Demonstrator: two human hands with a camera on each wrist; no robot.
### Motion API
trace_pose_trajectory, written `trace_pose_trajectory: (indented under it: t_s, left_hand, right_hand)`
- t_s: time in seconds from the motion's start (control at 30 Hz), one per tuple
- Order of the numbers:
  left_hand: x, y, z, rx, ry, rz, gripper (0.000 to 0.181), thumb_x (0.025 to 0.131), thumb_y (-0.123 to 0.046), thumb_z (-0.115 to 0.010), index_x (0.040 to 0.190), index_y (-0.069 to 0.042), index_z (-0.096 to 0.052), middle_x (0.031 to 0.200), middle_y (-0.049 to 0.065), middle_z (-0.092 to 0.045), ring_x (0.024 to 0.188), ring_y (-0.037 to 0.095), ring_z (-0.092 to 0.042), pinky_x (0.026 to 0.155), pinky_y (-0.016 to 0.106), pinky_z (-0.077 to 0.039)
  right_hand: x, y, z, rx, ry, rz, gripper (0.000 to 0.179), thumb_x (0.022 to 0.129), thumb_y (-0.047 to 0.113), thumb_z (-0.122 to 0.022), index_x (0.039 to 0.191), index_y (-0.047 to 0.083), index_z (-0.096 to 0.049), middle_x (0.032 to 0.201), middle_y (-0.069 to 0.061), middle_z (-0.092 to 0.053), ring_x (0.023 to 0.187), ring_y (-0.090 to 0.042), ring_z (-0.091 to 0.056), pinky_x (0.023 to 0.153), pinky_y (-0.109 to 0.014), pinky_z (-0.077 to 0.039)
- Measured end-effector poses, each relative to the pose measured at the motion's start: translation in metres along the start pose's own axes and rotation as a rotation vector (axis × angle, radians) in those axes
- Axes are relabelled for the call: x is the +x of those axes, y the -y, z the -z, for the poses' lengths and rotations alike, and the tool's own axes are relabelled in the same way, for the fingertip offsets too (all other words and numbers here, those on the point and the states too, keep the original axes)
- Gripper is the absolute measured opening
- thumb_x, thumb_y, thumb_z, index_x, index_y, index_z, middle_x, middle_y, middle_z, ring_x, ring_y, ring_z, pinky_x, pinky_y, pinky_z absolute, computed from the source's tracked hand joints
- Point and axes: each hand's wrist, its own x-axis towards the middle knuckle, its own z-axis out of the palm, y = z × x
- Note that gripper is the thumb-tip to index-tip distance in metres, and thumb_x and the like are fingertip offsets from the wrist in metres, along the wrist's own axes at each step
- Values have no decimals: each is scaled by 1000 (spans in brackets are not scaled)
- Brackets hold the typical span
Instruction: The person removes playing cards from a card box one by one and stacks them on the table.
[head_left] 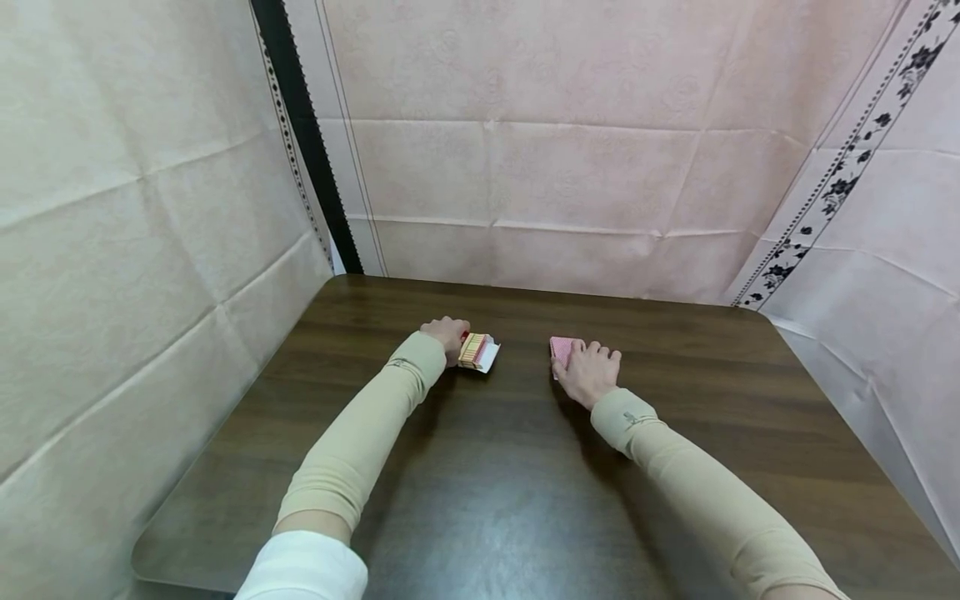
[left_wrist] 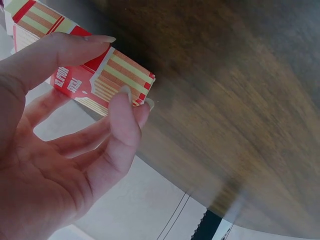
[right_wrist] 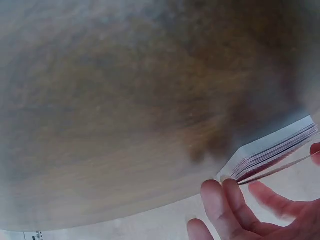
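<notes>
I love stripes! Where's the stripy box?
In the head view, the stripy box is in the left hand, left of the pink cards by the right hand.

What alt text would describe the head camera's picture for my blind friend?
A person's left hand holds a striped box and their right hand grips pink cards at a dark wooden table. Pale creased sheets hang behind it and at both sides.

We see a red, brown-and-cream striped box (head_left: 471, 349) slanted near the table's (head_left: 487, 467) far edge, left of middle, a white flap protruding. Apart, right of it, we see pink-backed stacked cards (head_left: 562, 347), one splayed out.
</notes>
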Motion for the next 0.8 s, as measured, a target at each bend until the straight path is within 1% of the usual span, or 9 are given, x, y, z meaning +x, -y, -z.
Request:
trace_pose_trajectory:
  t_s: [0.17, 0.27, 0.33, 0.4, 0.5, 0.57, 0.63, 0.67, 0.8]
  left_hand:
    - [-1, -1, -1, -5, 16, -1, 49, 77, -6, -70, 122, -16, -54, 121, 13, -57, 101, 28, -53, 84, 46, -48]
    - [-2, -3, 0, -8, 9, -4, 50, 76, -6, -70, 123, -16, -54, 121, 13, -57, 101, 29, -53, 84, 46, -48]
    - [-2, -4, 0, -6, 4, -1, 51, 77, -6, -70, 124, -17, -54, 122, 12, -57, 102, 28, -53, 85, 46, -48]
    - [-2, -5, 1, 2, 2, 5, 52, 77, -6, -70, 125, -18, -53, 123, 12, -57, 102, 28, -53, 85, 45, -48]
    - [-2, -8, 1, 12, 2, 0, 51, 77, -7, -70, 124, -18, -54, 122, 11, -57, 102, 27, -53, 85, 45, -48]
    - [-2, -12, 1, 17, -4, -13, 49, 77, -7, -71, 122, -17, -55, 121, 11, -59, 101, 27, -54, 85, 45, -49]
    - [-2, -16, 2, 19, -9, -32, 46, 78, -8, -71, 120, -17, -55, 118, 11, -60, 98, 26, -55, 83, 44, -49]
    - [-2, -19, 2, 17, -10, -42, 44, 79, -7, -71, 119, -17, -55, 117, 11, -60, 97, 26, -55, 82, 44, -49]
    - [-4, -24, 4, 30, -15, -66, 39, 81, -9, -69, 117, -17, -55, 114, 11, -61, 95, 27, -56, 80, 44, -49]
  right_hand:
    - [0, 2, -4, -19, 14, -2, 67, 94, 58, -43, 121, -3, -53, 104, -28, -59, 100, -46, -57, 89, -58, -36]
    - [1, 4, -4, -12, -36, 28, 63, 94, 57, -43, 116, -1, -56, 105, -26, -59, 101, -45, -55, 89, -58, -35]
    - [1, 7, -3, 15, -77, 104, 56, 96, 53, -45, 115, 2, -57, 107, -24, -59, 104, -43, -53, 91, -57, -33]
    - [1, 14, 0, 60, -109, 222, 47, 97, 46, -48, 119, 6, -58, 110, -21, -59, 106, -40, -52, 92, -56, -33]
    - [-1, 28, 5, 141, -91, 424, 41, 96, 36, -52, 129, 11, -57, 117, -18, -57, 111, -36, -51, 93, -54, -35]
    - [-2, 39, 7, 165, -59, 518, 43, 95, 30, -55, 135, 15, -54, 122, -19, -55, 114, -35, -50, 95, -54, -39]
    - [-1, 48, 7, 162, -19, 572, 45, 93, 25, -55, 138, 18, -53, 128, -20, -51, 117, -36, -48, 93, -53, -41]
    - [0, 51, 7, 151, 1, 584, 46, 92, 23, -56, 138, 19, -53, 132, -21, -49, 119, -36, -47, 94, -53, -41]
    - [4, 66, 4, 104, 77, 592, 47, 87, 18, -56, 134, 20, -55, 146, -25, -35, 127, -40, -40, 94, -53, -40]
